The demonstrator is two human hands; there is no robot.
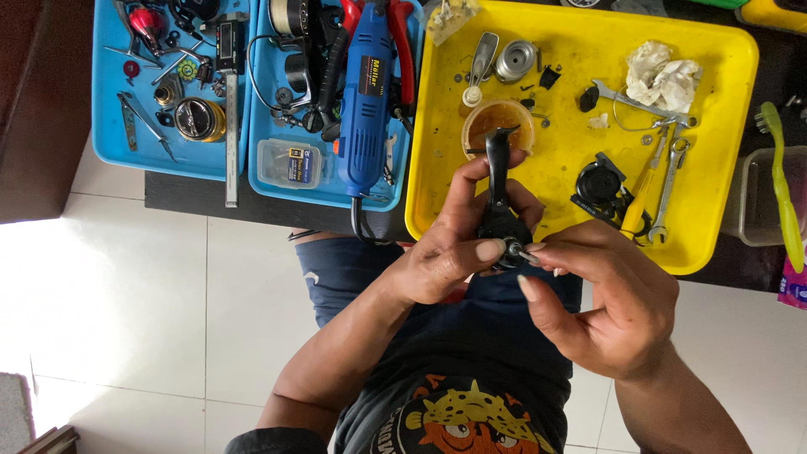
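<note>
My left hand grips a black fishing-reel body with its stem pointing up, held above my lap at the near edge of the yellow tray. My right hand pinches a small metal part against the lower end of the reel body, thumb and forefinger together. Behind the reel, on the tray, sits a small round bowl of amber liquid.
The yellow tray also holds a black reel part, wrenches, a silver spool and a crumpled white rag. Two blue trays to the left carry a blue rotary tool, pliers and small parts. A green toothbrush lies at the right.
</note>
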